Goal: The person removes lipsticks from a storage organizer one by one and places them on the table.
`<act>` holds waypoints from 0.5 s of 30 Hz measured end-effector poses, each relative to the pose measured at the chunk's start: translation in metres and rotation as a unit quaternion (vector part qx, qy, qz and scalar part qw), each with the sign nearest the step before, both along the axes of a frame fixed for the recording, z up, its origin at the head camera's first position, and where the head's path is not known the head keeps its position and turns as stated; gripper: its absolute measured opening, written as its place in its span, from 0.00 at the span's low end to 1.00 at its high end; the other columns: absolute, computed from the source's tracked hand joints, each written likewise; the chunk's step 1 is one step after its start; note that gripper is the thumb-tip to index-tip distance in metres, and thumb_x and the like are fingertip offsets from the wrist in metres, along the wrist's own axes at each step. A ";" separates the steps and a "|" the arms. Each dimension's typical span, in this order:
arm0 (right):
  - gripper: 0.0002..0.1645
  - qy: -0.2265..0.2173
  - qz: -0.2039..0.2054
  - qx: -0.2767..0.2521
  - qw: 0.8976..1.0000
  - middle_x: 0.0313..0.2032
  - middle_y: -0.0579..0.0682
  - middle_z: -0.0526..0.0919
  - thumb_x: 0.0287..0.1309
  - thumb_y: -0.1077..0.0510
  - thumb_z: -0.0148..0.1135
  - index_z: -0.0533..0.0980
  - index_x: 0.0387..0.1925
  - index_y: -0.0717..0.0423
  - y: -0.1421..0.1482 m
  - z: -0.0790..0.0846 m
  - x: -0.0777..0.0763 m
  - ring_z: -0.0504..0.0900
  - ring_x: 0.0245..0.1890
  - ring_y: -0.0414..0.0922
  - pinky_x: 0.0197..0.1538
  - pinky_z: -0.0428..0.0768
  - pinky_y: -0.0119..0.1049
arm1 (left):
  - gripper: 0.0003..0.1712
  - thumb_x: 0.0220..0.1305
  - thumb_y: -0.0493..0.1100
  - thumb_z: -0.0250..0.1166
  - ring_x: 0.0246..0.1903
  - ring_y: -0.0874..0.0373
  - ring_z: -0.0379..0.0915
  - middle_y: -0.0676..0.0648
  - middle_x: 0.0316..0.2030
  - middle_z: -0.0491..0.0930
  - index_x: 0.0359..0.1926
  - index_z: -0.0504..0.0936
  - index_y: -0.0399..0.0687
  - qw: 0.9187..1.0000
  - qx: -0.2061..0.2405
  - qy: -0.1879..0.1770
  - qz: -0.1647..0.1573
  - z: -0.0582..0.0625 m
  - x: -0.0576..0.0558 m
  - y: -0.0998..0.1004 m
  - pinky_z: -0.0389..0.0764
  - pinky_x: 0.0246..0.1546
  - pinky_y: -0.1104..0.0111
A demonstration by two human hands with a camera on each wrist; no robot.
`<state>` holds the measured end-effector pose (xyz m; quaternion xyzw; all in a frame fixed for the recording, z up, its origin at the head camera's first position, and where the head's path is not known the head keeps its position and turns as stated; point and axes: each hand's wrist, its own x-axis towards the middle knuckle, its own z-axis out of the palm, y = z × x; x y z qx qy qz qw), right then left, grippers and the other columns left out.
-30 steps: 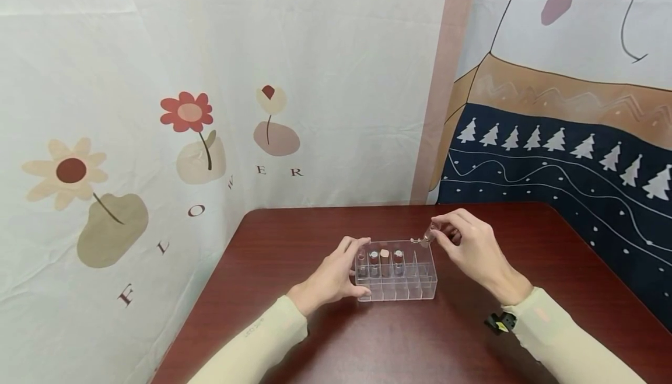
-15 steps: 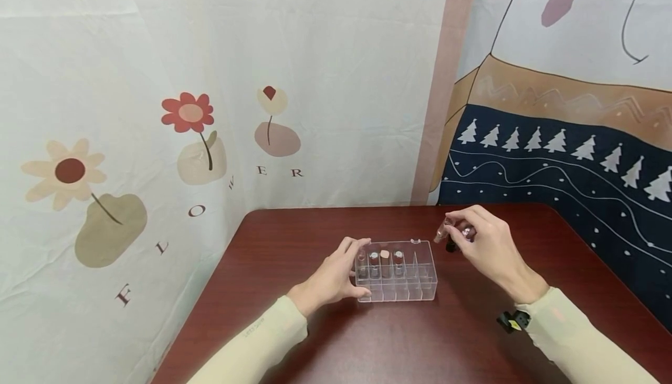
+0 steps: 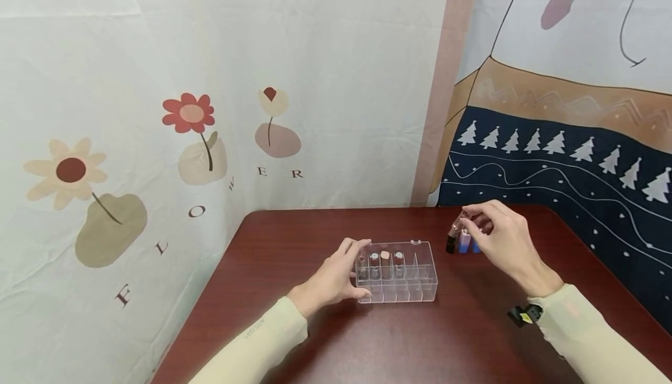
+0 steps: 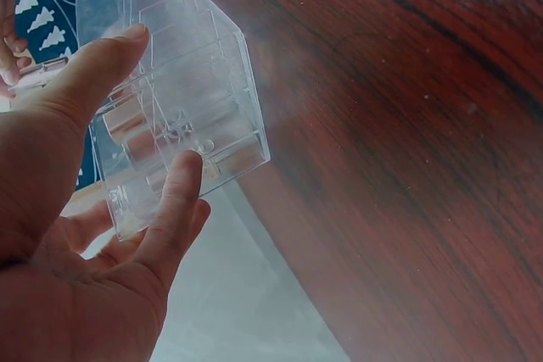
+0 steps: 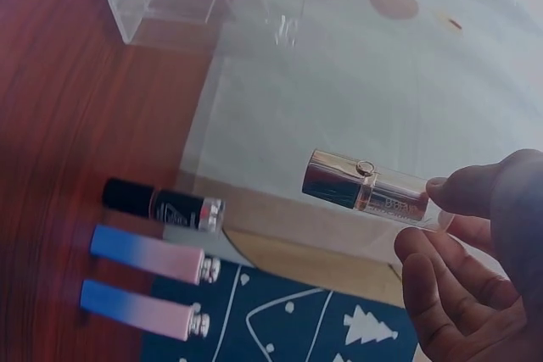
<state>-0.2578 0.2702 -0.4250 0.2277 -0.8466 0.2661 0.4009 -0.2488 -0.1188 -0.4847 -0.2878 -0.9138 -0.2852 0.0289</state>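
Note:
A clear compartment organizer (image 3: 396,290) stands on the table, its back row holding several lipsticks (image 3: 385,264). My left hand (image 3: 331,273) grips its left end, thumb at the front and fingers at the back; in the left wrist view the left hand (image 4: 110,184) spans the clear wall. My right hand (image 3: 501,238) pinches a lipstick with a clear cap and shiny gold base (image 5: 365,191) by its capped end, held tilted above the table, right of the organizer. Near it stand a black lipstick (image 5: 161,204) and two blue-and-pink lipsticks (image 5: 155,253), upright and partly hidden in the head view.
The dark red wooden table (image 3: 336,343) ends at a back edge against a pale flower-printed curtain (image 3: 341,80). A navy tree-patterned cloth (image 3: 556,162) hangs along the right side. The organizer's front row shows no lipsticks.
My right hand has moved right, away from the organizer's back right corner, carrying the lipstick. The black and blue-and-pink lipsticks now show beneath it. My left hand stays put.

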 end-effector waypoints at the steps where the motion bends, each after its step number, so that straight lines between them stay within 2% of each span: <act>1: 0.23 0.000 -0.002 -0.001 1.000 0.41 0.56 0.91 0.54 0.73 0.89 0.91 0.52 0.62 0.002 0.000 -0.001 0.87 0.32 0.48 0.43 0.76 0.08 | 0.67 0.53 0.41 0.96 0.45 0.49 0.96 0.41 0.69 0.74 0.88 0.65 0.49 1.000 0.001 -0.001 0.000 0.000 0.000 0.000 0.96 0.50 0.67; 8: 0.22 -0.007 -0.017 -0.005 1.000 0.41 0.57 0.91 0.57 0.72 0.87 0.91 0.53 0.62 0.016 0.000 -0.003 0.87 0.32 0.49 0.44 0.74 0.07 | 0.67 0.54 0.40 0.95 0.46 0.46 0.97 0.40 0.69 0.74 0.88 0.65 0.49 1.000 0.003 -0.003 -0.002 -0.001 0.001 -0.001 0.97 0.50 0.66; 15: 0.21 -0.003 -0.035 -0.014 0.999 0.42 0.59 0.92 0.57 0.71 0.88 0.92 0.52 0.62 0.030 0.000 -0.008 0.88 0.31 0.52 0.45 0.71 0.05 | 0.67 0.53 0.40 0.96 0.45 0.47 0.97 0.41 0.69 0.73 0.87 0.65 0.49 1.000 0.003 -0.001 -0.001 0.001 0.003 0.000 0.97 0.51 0.66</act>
